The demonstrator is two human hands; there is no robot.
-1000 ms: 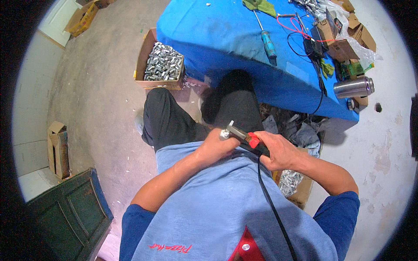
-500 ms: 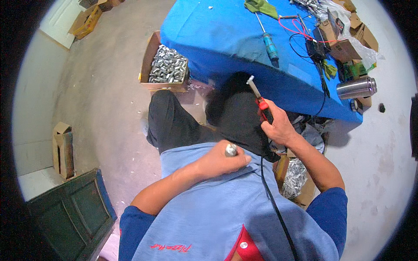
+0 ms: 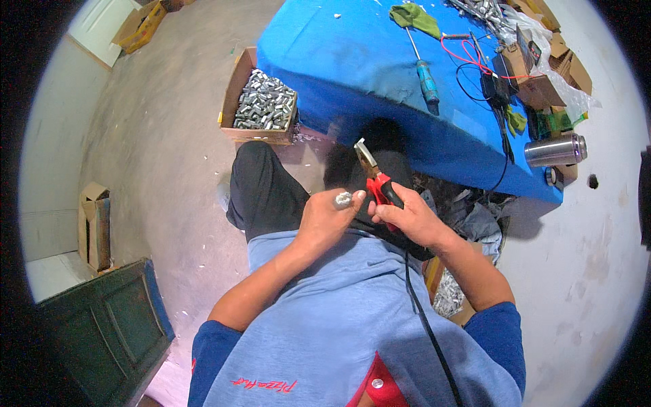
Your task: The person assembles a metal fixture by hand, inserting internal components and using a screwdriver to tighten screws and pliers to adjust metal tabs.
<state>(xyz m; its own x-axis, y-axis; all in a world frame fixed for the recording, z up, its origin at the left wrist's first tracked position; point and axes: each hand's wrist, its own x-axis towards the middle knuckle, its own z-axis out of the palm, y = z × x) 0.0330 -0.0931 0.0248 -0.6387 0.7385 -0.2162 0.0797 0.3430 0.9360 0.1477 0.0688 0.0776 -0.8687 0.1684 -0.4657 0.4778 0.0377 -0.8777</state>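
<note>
My right hand [image 3: 415, 218] is closed around pliers [image 3: 381, 186] with red and black handles, held over my lap. Their jaws point up and away from me, and a small pale metal piece [image 3: 359, 142] shows at the tips. Just left of the pliers, my left hand [image 3: 323, 220] is closed on a silvery rounded piece [image 3: 343, 199]. Only its end sticks out of the fist; the rest is hidden by the fingers. The thumb of my left hand comes close to the pliers' handles; I cannot tell whether they touch.
Ahead stands a blue-covered table [image 3: 325, 51] with a teal-handled screwdriver [image 3: 426, 81], a green cloth [image 3: 415, 19], cables and a steel flask [image 3: 556, 150]. A cardboard box [image 3: 237, 88] of small metal pieces sits beyond my knee. A black cord [image 3: 430, 322] crosses my shirt.
The pliers have come left and nearer to me in my right hand. My left hand has moved up and slightly left with the silvery piece, so both hands are now close together.
</note>
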